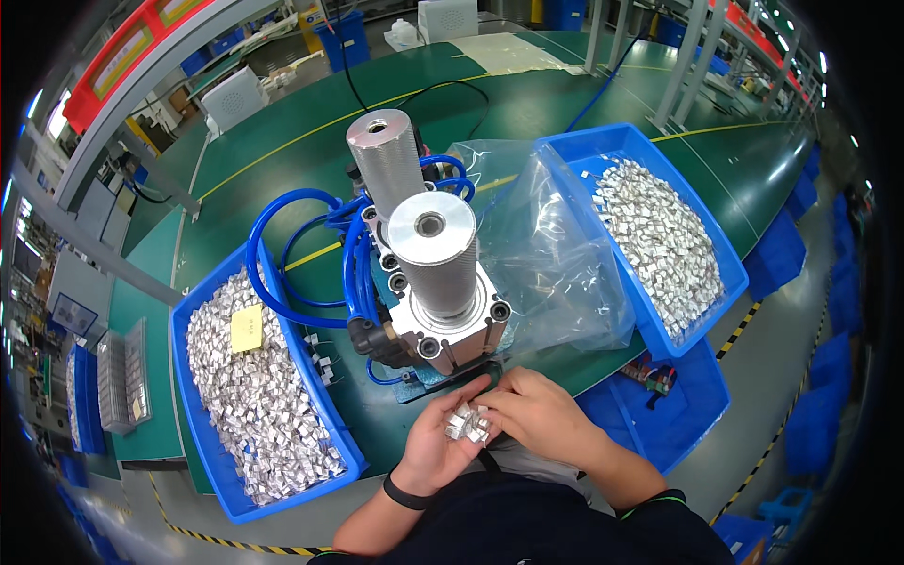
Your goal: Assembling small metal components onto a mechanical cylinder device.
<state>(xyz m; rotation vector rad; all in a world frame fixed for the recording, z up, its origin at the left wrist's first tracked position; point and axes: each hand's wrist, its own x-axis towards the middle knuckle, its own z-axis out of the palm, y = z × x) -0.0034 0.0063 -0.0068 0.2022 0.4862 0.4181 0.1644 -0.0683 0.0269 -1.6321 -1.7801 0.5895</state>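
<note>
Head: left hand (435, 443) cups silvery, angular pieces (467, 424).

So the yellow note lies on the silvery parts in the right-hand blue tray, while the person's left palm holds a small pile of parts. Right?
Not quite: the head view shows the yellow note in the left-hand blue tray. The left hand does hold a small pile of parts.

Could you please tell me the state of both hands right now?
Left hand: open, cupped, holding small silvery parts.
Right hand: bent over at those parts; its grip cannot be told.
</note>
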